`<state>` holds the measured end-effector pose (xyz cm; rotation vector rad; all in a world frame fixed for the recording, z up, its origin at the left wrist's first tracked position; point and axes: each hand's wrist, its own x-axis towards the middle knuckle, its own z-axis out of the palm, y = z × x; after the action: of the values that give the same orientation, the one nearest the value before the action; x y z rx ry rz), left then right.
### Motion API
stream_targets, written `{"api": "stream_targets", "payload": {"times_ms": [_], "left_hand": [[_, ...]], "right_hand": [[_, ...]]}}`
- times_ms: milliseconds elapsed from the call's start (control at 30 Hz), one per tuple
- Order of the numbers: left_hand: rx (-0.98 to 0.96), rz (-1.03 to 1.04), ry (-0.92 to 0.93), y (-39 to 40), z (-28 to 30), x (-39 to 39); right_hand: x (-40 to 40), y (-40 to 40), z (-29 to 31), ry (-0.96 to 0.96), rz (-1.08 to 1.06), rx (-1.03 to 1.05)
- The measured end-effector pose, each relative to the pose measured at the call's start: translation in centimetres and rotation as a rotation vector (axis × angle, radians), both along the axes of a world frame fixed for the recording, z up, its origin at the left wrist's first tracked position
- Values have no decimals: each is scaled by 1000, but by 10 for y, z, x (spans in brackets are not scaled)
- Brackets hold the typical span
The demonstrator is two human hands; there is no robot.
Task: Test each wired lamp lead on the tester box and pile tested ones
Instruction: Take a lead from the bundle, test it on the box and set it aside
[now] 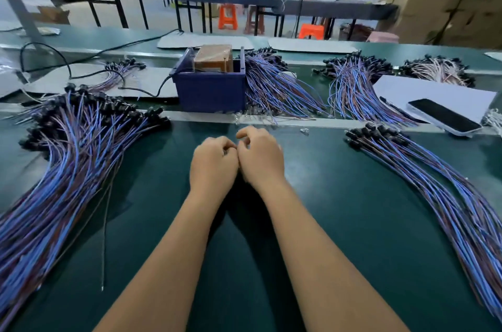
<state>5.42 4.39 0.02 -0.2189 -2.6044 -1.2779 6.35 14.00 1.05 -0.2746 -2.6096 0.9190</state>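
Forearms: both bare, reaching from the near edge across the green mat [339,223] and converging at its middle.
Left hand [213,166]: fingers curled under, knuckles touching the right hand; no object visible in it, though a small item inside the curl cannot be ruled out.
Right hand [260,159]: fingers curled likewise, forefinger slightly raised at the far side; nothing visible in its grip.
Left pile [68,157]: large heap of blue-and-brown lamp leads on the mat, black sockets at the far end, wires fanning toward the near left corner.
Loose wire [104,234]: single thin dark strand lying just right of the left pile.
Right pile [434,190]: smaller bundle of leads, black sockets pointing toward the middle, wires trailing to the near right edge.
Tester box [210,87]: blue, open-topped, standing beyond the hands across a pale strip; brown block [214,57] inside; black cable [81,60] runs off its left side.
Far leads [274,84]: further bundles lie just right of the box and farther along the bench.
Phone [444,117]: face up, dark screen, on white paper [423,90] at far right.
Background: benches, orange stools, cardboard cartons; blurred.
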Motion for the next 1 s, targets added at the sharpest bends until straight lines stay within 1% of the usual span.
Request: {"api": "stream_targets", "payload": {"times_ms": [67, 100, 167, 233, 300, 367, 467, 600, 800, 1000], "left_hand": [[-15, 89, 1, -20, -1, -14], [-43, 128, -1, -28, -2, -21], [-162, 231, -37, -42, -3, -31], [-281, 327, -69, -53, -8, -39], [-333, 365, -96, -60, -13, -46], [-355, 370, -182, -62, -15, -53], [-395, 403, -269, -58, -15, -62], [-381, 477, -166, -58, -15, -65], [-383, 467, -187, -63, -16, -68], [-299, 487, -159, -68, -17, -65]], "right_hand": [[-4, -21, -3, 4, 54, -22], [-4, -27, -7, -10, 69, 7], [-5, -28, -14, -47, 92, 117], [-3, -25, -18, -46, 124, 124], [-2, -22, -19, -31, 153, 105], [-4, -22, -19, -27, 161, 104], [-5, -24, -20, -18, 174, 149], [-7, -25, -23, -6, 175, 202], [-9, -25, -24, -9, 171, 167], [-10, -24, -25, -14, 159, 139]]}}
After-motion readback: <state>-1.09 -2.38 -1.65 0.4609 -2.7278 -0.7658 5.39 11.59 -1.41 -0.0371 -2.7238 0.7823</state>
